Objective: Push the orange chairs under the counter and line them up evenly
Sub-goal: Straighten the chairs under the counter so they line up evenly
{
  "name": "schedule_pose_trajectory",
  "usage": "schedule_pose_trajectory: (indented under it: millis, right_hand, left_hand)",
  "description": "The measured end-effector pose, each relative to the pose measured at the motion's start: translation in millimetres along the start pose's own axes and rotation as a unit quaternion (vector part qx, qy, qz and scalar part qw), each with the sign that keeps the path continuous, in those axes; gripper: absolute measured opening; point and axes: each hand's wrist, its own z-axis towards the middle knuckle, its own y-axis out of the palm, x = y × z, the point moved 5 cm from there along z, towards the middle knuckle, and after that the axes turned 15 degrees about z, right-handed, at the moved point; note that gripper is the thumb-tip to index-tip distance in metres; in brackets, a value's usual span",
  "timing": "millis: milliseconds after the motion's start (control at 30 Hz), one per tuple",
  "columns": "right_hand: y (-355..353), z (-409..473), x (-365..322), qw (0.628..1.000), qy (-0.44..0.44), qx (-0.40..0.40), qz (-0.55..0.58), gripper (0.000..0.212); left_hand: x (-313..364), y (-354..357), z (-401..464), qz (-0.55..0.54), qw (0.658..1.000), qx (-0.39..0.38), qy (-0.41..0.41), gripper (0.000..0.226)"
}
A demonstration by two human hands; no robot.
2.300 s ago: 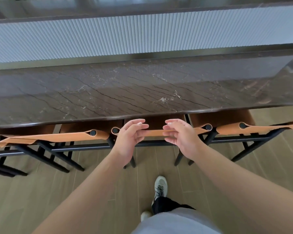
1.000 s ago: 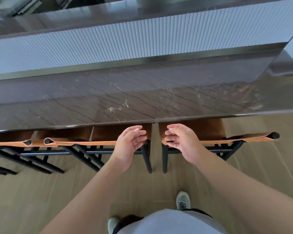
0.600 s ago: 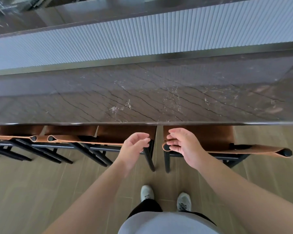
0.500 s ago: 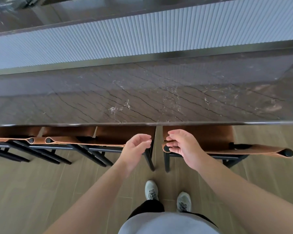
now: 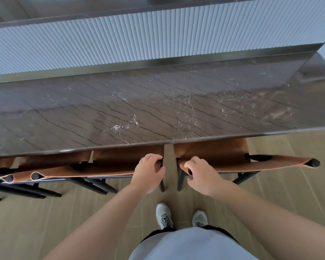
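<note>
Far left, a couple of orange chairs (image 5: 17,176) sit bunched together, their rolled leather back ends overlapping and their black legs (image 5: 51,192) splayed out over the wood floor (image 5: 26,222). Seats are tucked under the counter (image 5: 158,113), backs poking out on the near side.

Next over is the middle orange chair (image 5: 120,162), seat also under the counter edge, back rail running along toward the center. The left hand (image 5: 148,175) is on the right end of that back rail, fingers curled over the top of it and the black post there, so that grip is closed around the chair back.

Then a narrow gap between the two chairs, with one black leg on each side of it, roughly parallel.

The right hand (image 5: 201,175) has the left end of the rightmost orange chair (image 5: 223,156) back, thumb and fingers wrapped round the rolled leather end, so that grip is holding too. That chair's seat goes under the counter as well, but its back angles out a bit, with the far end and its black cap (image 5: 314,163) sticking off to the right past the counter corner.

Counter top is dark veined stone, with a ribbed pale panel (image 5: 139,38) running behind it. Down at the bottom, two light sneakers (image 5: 164,215) planted on the floor just behind the gap, plus a bit of a light shirt (image 5: 186,246).
</note>
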Motion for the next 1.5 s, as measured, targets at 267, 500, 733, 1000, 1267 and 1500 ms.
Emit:
schedule_pose_trajectory:
  millis: [267, 500, 733, 1000, 1267, 1500]
  right_hand:
    - [13, 4, 7, 0.990, -0.018, 0.010, -0.142, 0.034]
    - [11, 12, 11, 0.980, -0.053, -0.026, -0.188, 0.020]
    - [5, 20, 12, 0.974, -0.099, -0.064, -0.194, 0.016]
    - [5, 25, 15, 0.973, -0.106, -0.073, -0.193, 0.015]
    - [6, 34, 5, 0.971, -0.113, -0.067, -0.197, 0.013]
    - [5, 33, 3, 0.975, -0.107, -0.063, -0.187, 0.012]
  left_hand:
    - [-19, 15, 6, 0.272, 0.952, -0.049, 0.131, 0.041]
    - [-21, 14, 10, 0.349, 0.910, -0.073, 0.211, 0.037]
    - [-13, 9, 6, 0.403, 0.891, -0.048, 0.203, 0.032]
    - [-15, 6, 12, 0.371, 0.901, -0.051, 0.218, 0.027]
    - [-16, 3, 13, 0.343, 0.915, -0.038, 0.209, 0.025]
    - [-4, 5, 24, 0.338, 0.916, -0.029, 0.215, 0.025]
